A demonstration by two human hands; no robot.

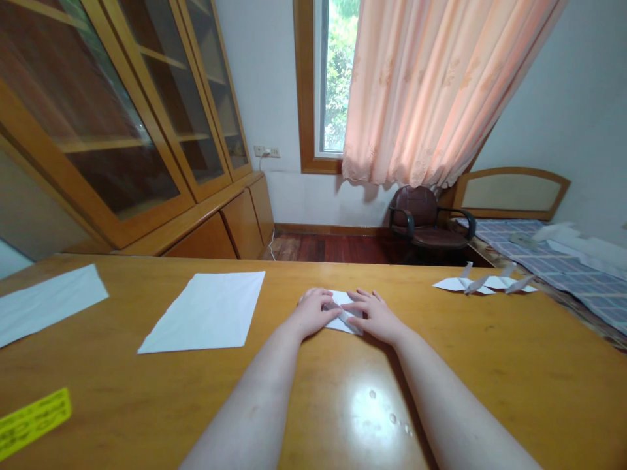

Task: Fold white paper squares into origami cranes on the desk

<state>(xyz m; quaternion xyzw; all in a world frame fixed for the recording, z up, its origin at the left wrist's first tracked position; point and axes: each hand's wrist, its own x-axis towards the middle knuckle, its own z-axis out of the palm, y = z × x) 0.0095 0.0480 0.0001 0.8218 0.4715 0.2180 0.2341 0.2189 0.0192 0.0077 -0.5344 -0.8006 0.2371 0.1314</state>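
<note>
A small folded sheet of white paper [340, 323] lies on the table in front of me, with a raised flap across its middle. My left hand [316, 312] grips its left side, fingers bent and thumb on the fold. From the right, my right hand [375, 316] holds the same paper, its thumb and fingertips on the flap and the far edge. Part of the paper is hidden under both hands. Two folded white paper birds [460, 282], [509, 282] stand near the table's far right edge.
Left of my hands lies a flat white sheet [206, 313], with another white sheet [49, 303] farther left. A yellow label [34, 421] with dark writing is at the lower left. Beyond the wooden table [147, 411] stand a glass-doored cabinet [200, 189], a chair [424, 219] and a bed [548, 245].
</note>
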